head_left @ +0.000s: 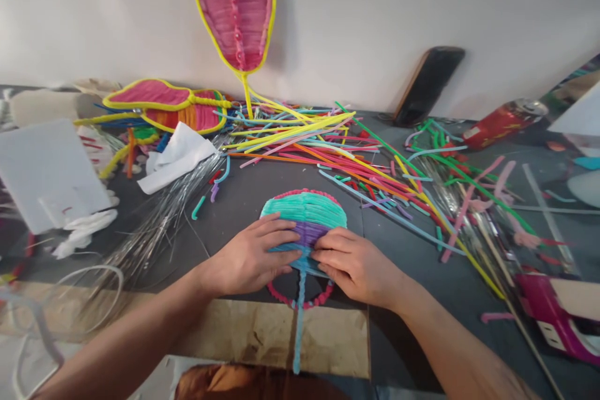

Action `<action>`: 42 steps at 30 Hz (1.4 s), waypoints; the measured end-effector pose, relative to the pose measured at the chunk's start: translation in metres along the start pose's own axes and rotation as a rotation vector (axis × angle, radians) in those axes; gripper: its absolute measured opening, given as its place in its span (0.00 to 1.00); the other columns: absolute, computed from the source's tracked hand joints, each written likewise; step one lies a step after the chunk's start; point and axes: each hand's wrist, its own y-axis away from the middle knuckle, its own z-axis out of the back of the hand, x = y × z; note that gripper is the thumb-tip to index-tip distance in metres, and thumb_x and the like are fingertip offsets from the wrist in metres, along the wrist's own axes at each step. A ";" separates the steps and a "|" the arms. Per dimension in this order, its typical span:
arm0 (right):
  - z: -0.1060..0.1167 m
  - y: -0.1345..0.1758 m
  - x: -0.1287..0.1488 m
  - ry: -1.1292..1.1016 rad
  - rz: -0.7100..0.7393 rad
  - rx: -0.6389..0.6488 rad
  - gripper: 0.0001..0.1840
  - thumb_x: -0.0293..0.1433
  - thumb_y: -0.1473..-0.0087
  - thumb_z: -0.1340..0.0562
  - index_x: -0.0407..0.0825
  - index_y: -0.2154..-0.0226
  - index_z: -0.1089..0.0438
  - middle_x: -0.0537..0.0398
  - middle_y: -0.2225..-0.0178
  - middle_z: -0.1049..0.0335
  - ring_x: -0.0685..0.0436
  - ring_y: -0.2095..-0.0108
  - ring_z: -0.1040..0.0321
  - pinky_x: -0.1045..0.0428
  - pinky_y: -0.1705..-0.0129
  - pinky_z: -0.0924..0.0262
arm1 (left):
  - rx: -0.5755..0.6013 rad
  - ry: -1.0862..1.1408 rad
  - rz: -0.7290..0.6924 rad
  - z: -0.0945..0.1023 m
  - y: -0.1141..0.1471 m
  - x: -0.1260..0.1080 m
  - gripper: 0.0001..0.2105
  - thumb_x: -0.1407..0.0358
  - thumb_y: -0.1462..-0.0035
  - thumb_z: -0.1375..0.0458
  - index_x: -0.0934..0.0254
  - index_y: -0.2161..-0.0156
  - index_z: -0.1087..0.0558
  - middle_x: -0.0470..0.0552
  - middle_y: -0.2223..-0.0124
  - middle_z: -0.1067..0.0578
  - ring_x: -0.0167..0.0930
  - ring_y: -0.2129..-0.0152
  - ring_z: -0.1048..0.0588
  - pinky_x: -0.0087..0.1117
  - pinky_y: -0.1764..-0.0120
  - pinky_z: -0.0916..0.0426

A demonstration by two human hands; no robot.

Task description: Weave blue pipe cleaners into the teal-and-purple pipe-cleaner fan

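Observation:
An oval pipe-cleaner fan [304, 207] lies on the dark tabletop in front of me. Its rows run teal, purple and blue, inside a pink twisted rim, and a light-blue twisted stem [300, 331] points towards me. Below the blue rows the rim encloses a gap where the table shows. My left hand [255, 250] rests flat on the fan's left side, fingers apart. On the right side, my right hand [354, 262] pinches the purple and blue rows near the middle, its fingers bent together. Both hands cover parts of the rows and rim.
Loose pipe cleaners [319, 156] are heaped behind the fan. A yellow-edged pink fan [234, 19] stands against the wall. Silver wires [159, 219] and a white paper [175, 156] lie left. A phone [429, 84], red can [504, 122] and magenta device [553, 319] are right.

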 end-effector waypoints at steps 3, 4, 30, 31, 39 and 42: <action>0.001 0.000 0.000 -0.002 0.004 -0.007 0.11 0.26 0.42 0.45 0.45 0.60 0.28 0.47 0.62 0.29 0.44 0.59 0.35 0.47 0.56 0.34 | 0.006 -0.017 0.002 0.001 -0.001 0.000 0.13 0.64 0.41 0.45 0.58 0.52 0.27 0.52 0.48 0.28 0.39 0.46 0.35 0.47 0.43 0.41; 0.001 0.000 0.000 -0.004 0.005 -0.009 0.11 0.26 0.42 0.44 0.45 0.60 0.28 0.47 0.62 0.29 0.44 0.59 0.35 0.47 0.56 0.34 | 0.004 -0.022 0.003 0.001 -0.001 0.000 0.13 0.64 0.41 0.45 0.58 0.52 0.27 0.52 0.48 0.27 0.39 0.46 0.35 0.47 0.43 0.40; -0.002 0.002 -0.003 -0.032 -0.019 -0.011 0.10 0.26 0.42 0.44 0.46 0.59 0.28 0.47 0.62 0.29 0.44 0.59 0.36 0.46 0.56 0.35 | 0.004 -0.015 -0.014 0.002 -0.003 0.002 0.12 0.64 0.41 0.45 0.57 0.53 0.27 0.51 0.48 0.27 0.39 0.47 0.34 0.46 0.44 0.39; -0.002 0.002 -0.003 -0.033 -0.019 -0.012 0.10 0.26 0.42 0.44 0.46 0.60 0.28 0.47 0.62 0.29 0.44 0.59 0.36 0.47 0.56 0.35 | 0.005 -0.015 -0.012 0.002 -0.003 0.002 0.12 0.64 0.41 0.45 0.57 0.53 0.27 0.51 0.48 0.27 0.38 0.47 0.34 0.46 0.44 0.39; -0.001 0.001 -0.002 -0.034 -0.022 -0.020 0.10 0.26 0.42 0.44 0.46 0.60 0.28 0.47 0.62 0.29 0.44 0.60 0.36 0.47 0.56 0.35 | 0.002 -0.022 -0.006 0.001 -0.003 0.001 0.12 0.64 0.42 0.45 0.56 0.53 0.27 0.50 0.48 0.27 0.38 0.47 0.34 0.46 0.44 0.40; -0.001 0.001 -0.002 -0.041 -0.024 -0.017 0.10 0.26 0.42 0.44 0.45 0.60 0.28 0.47 0.62 0.29 0.44 0.60 0.36 0.47 0.56 0.35 | 0.006 -0.039 -0.006 0.000 -0.002 0.002 0.12 0.64 0.42 0.45 0.56 0.53 0.27 0.50 0.48 0.27 0.38 0.47 0.34 0.46 0.43 0.41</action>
